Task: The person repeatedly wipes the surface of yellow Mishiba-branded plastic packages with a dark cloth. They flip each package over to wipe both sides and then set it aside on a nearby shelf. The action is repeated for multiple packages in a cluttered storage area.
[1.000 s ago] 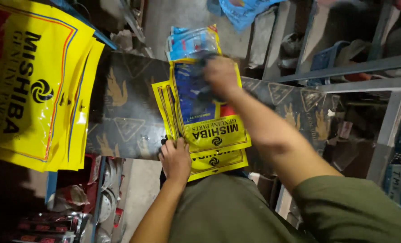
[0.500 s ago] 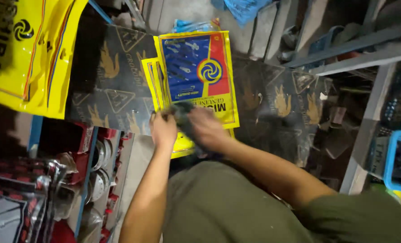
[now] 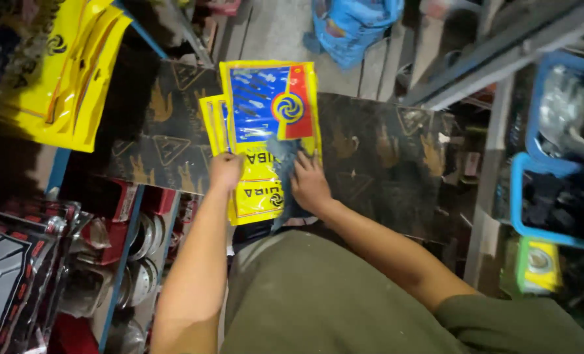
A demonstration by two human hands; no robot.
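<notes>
**Shiny bags on a dark board**

The yellow bags [image 3: 266,131] under both hands are made of thin, shiny plastic, and light is bounced off them. A dull grey cloth [image 3: 284,164] is pressed down by the right hand [image 3: 310,185]. The dark board [image 3: 384,164] below the grip looks smooth and a bit glossy. More shiny yellow plastic bags [image 3: 76,72] are seen far to the left. Matt green cloth is worn on the body.
</notes>
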